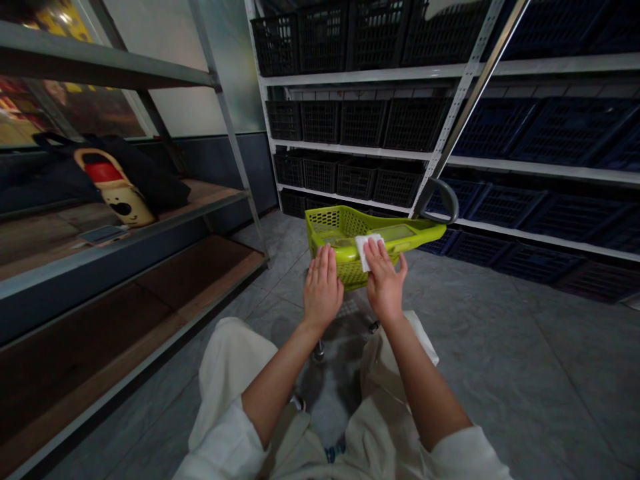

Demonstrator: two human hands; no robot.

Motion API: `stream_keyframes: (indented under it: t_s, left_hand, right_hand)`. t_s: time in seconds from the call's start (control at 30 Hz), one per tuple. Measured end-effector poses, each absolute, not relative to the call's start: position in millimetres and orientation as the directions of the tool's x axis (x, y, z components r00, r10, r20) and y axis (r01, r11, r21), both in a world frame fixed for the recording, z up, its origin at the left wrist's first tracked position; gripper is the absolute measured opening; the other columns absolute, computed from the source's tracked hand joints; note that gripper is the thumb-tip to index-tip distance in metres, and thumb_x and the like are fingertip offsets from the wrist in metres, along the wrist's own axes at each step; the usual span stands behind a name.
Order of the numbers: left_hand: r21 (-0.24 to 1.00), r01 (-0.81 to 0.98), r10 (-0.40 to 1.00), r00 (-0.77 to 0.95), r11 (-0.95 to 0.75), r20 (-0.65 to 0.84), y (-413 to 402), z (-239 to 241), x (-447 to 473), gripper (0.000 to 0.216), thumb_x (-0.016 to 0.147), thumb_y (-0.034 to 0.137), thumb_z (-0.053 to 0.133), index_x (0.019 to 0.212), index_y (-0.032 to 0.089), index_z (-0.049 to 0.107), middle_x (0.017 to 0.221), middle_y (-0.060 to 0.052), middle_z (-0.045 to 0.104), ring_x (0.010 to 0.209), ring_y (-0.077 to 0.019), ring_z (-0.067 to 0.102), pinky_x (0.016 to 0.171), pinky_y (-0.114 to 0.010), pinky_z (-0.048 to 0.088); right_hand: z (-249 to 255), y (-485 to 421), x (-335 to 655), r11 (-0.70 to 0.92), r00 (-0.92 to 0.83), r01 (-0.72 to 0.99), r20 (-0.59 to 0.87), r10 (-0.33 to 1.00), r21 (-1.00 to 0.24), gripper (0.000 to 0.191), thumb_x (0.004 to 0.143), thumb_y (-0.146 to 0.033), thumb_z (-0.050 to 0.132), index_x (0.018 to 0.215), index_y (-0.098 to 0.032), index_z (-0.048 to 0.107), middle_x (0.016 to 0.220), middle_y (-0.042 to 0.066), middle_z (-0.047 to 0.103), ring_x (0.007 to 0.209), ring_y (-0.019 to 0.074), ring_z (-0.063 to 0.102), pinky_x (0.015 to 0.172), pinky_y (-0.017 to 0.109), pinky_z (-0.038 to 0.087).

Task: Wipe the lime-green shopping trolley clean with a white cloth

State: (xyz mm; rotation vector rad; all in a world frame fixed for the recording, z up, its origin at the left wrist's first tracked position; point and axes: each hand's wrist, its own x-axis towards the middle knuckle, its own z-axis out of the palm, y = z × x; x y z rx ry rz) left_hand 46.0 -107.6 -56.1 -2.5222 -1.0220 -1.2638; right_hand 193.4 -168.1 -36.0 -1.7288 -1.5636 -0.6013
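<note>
A green plastic basket [353, 267] with perforated walls stands in front of me, caster wheels [319, 351] showing below it. My left hand [323, 287] rests on its near left corner, fingers stretched out side by side; the thumb is partly hidden. My right hand [385, 280] presses a folded white tissue [364, 252] onto the basket's near rim, its thumb raised to the side. A grey loop handle [445, 200] rises at the basket's right end. Another white sheet [423, 339] lies on my right thigh.
Shelves with black crates [363, 120] and dark blue crates [565, 133] stand ahead and right. On the left rack [220, 200] are a cartoon-faced bottle [120, 193], a phone [104, 235] and a dark bag [155, 177]. A slanted metal pole [480, 87] crosses before the shelves.
</note>
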Motion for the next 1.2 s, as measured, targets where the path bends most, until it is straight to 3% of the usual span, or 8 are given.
stream_keyframes:
  t_s: [0.17, 0.33, 0.43, 0.73, 1.03, 1.2]
  left_hand:
    - [0.195, 0.614, 0.513, 0.399, -0.765, 0.76, -109.4, -56.8, 49.1, 0.08, 0.091, 0.013, 0.045, 0.159, 0.01, 0.003, 0.162, -0.021, 0.027, 0.153, -0.0298, 0.021, 0.121, -0.05, 0.031]
    - [0.211, 0.607, 0.518, 0.391, -0.766, 0.761, -106.7, -58.4, 48.9, 0.076, 0.094, 0.02, 0.045, 0.159, 0.012, 0.006, 0.162, -0.02, 0.029, 0.153, -0.0285, 0.021, 0.12, -0.049, 0.033]
    - [0.199, 0.613, 0.515, 0.394, -0.764, 0.761, -104.8, -57.5, 45.8, 0.076, 0.094, 0.019, 0.045, 0.159, 0.011, 0.007, 0.162, -0.02, 0.029, 0.153, -0.0289, 0.021, 0.12, -0.049, 0.032]
    - [0.19, 0.613, 0.508, 0.4, -0.767, 0.763, -106.2, -56.1, 45.1, 0.079, 0.091, 0.014, 0.046, 0.158, 0.008, 0.006, 0.162, -0.022, 0.028, 0.153, -0.0308, 0.022, 0.12, -0.051, 0.031]
    - [0.184, 0.622, 0.513, 0.403, -0.761, 0.758, -104.8, -57.8, 45.9, 0.078, 0.092, 0.017, 0.047, 0.158, 0.008, 0.007, 0.162, -0.022, 0.028, 0.153, -0.0293, 0.02, 0.121, -0.049, 0.031]
    - [0.179, 0.628, 0.511, 0.4, -0.758, 0.761, -106.5, -56.2, 45.7, 0.08, 0.09, 0.012, 0.047, 0.158, 0.007, 0.006, 0.161, -0.022, 0.029, 0.153, -0.0305, 0.022, 0.121, -0.049, 0.031]
  right_hand:
    - [-39.6, -163.4, 189.4, -0.122, 0.276, 0.96, 0.773, 0.571, -0.253, 0.068, 0.088, -0.008, 0.034, 0.153, -0.026, 0.035, 0.155, 0.006, 0.046, 0.148, 0.0217, 0.036, 0.121, 0.056, 0.012]
    - [-35.6, -163.7, 151.6, 0.085, 0.037, 0.988, 0.733, 0.679, -0.129, 0.064, 0.093, -0.01, 0.035, 0.154, -0.027, 0.033, 0.155, 0.004, 0.046, 0.148, 0.0176, 0.035, 0.123, 0.046, 0.008]
    - [-35.0, -164.6, 155.0, 0.12, -0.006, 0.987, 0.726, 0.688, -0.105, 0.065, 0.092, -0.009, 0.035, 0.154, -0.029, 0.032, 0.155, 0.004, 0.047, 0.148, 0.0152, 0.036, 0.123, 0.047, 0.007]
    - [-38.6, -161.6, 191.8, -0.104, 0.281, 0.956, 0.766, 0.577, -0.273, 0.069, 0.088, -0.008, 0.036, 0.153, -0.028, 0.035, 0.155, 0.006, 0.047, 0.148, 0.0209, 0.035, 0.121, 0.054, 0.011]
    - [-28.6, -166.9, 159.2, 0.133, -0.042, 0.988, 0.689, 0.724, -0.08, 0.065, 0.092, -0.011, 0.038, 0.155, -0.027, 0.031, 0.157, 0.004, 0.044, 0.149, 0.0162, 0.033, 0.123, 0.047, 0.008]
    - [-38.4, -166.6, 195.3, -0.024, 0.13, 0.989, 0.763, 0.634, -0.149, 0.067, 0.091, -0.009, 0.035, 0.155, -0.028, 0.031, 0.155, 0.004, 0.047, 0.148, 0.0172, 0.035, 0.122, 0.049, 0.012]
